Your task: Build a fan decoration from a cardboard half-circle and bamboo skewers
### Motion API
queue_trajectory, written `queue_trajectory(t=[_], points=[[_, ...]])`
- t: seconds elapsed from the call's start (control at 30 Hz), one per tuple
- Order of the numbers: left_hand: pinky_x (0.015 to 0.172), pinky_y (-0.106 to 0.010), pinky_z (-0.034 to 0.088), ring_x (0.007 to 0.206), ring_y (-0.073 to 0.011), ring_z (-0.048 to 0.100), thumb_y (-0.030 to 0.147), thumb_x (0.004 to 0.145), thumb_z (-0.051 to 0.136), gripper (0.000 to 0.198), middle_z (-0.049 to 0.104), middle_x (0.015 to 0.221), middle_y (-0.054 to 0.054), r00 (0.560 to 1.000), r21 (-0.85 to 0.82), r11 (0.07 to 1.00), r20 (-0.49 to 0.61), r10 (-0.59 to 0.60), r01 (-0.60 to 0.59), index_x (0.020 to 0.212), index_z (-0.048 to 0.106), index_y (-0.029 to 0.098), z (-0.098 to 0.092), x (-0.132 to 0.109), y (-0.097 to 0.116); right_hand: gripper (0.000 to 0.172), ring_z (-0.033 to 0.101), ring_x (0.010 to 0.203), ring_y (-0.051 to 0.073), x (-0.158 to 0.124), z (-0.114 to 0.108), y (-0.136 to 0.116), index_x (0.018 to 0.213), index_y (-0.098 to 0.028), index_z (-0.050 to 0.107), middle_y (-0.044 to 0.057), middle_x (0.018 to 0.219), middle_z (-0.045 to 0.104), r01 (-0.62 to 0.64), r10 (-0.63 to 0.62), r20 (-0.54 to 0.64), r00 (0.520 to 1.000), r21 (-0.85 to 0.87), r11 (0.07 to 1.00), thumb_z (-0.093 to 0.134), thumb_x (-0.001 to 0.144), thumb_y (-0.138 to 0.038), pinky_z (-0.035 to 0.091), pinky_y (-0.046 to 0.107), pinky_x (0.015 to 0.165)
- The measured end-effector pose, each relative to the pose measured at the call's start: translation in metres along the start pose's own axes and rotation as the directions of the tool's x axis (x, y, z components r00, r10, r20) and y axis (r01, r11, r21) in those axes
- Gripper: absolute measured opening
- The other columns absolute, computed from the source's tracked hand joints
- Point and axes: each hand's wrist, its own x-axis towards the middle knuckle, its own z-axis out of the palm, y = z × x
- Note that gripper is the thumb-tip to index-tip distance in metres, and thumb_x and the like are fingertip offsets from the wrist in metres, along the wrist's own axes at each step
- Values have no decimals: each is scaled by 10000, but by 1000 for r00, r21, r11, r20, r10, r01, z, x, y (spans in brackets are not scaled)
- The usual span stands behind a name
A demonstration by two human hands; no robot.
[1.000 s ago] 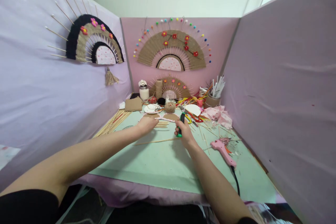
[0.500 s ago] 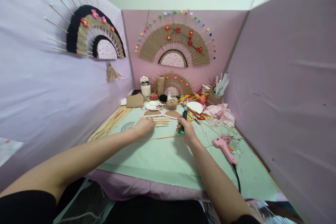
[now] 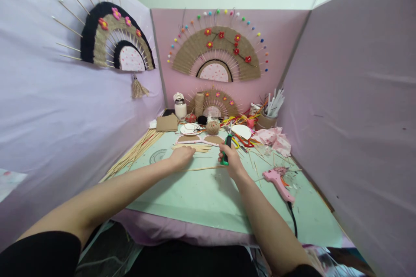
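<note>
**A:** What is the right hand [image 3: 232, 161] gripping?

**B:** It is holding a green-handled tool [image 3: 228, 146]. The handle is showing green with black and is standing almost upright, and its far end is pointing toward the far edge of the surface [image 3: 201, 197]. The working end is too small for me to name the tool more closely.

**A:** Where is it sitting on the surface?

**B:** It is hovering around the middle, just short of the clutter along the far edge. The grip is wrapping fully round the handle, fingers pressed together and the wrist bending upward.

**A:** And the left hand [image 3: 182, 156]?

**B:** It is lying palm down, left of the tool, with the forearm stretching in from the near left corner. A long bamboo skewer [image 3: 202, 168] is running between the two hands, and the left one is resting at its end. I cannot tell whether that grip is pinching it or only pressing on it.

**A:** Anything close by?

**B:** A fan of short sticks [image 3: 196, 148] is lying just beyond the left fingers. A pink glue gun [image 3: 277, 181] is lying toward the right edge, well apart from both hands.
</note>
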Motion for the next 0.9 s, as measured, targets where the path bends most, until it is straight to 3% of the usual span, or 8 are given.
queue_trajectory(t=[0.1, 0.2, 0.33, 0.5, 0.9], points=[[697, -319, 442, 900, -259, 626, 156, 911, 369, 246, 670, 990, -139, 1000, -54, 999, -30, -6, 5, 1036, 581, 159, -3, -4, 0, 413, 424, 530, 72, 1, -1, 0, 894, -224, 504, -86, 653, 455, 8, -7, -16, 1000, 34, 999, 734, 576, -352, 371, 202, 462], [672, -298, 420, 821, -231, 616, 152, 883, 393, 238, 683, 935, -107, 999, -215, 976, -44, -30, 20, 1038, 573, 171, -3, -13, 3, 433, 423, 533, 76, 2, -2, -1, 926, -229, 501, -86, 650, 456, 45, -42, -37, 998, 76, 996, 735, 583, -350, 380, 206, 471], [668, -272, 415, 801, -209, 625, 198, 831, 489, 160, 705, 891, -83, 999, -360, 932, 34, -22, 32, 889, 636, 172, 0, -19, 9, 440, 428, 532, 78, 4, -5, -2, 917, -239, 493, -82, 666, 469, 82, -77, -50, 996, 115, 990, 744, 578, -363, 386, 215, 477], [670, -261, 423, 826, -212, 646, 251, 740, 627, 85, 724, 855, -66, 995, -379, 925, 95, 14, 23, 768, 674, 186, 7, -15, 9, 447, 426, 534, 79, 4, -5, -3, 907, -243, 484, -83, 657, 467, 83, -78, -45, 996, 127, 988, 754, 570, -358, 391, 216, 482], [644, -256, 413, 786, -193, 627, 178, 756, 580, 56, 703, 809, -51, 998, -426, 903, 60, -25, 49, 705, 601, 186, 13, -9, 1, 447, 441, 548, 86, 1, -3, -4, 910, -240, 493, -73, 674, 480, 80, -77, -29, 997, 122, 989, 750, 572, -379, 395, 228, 493]])
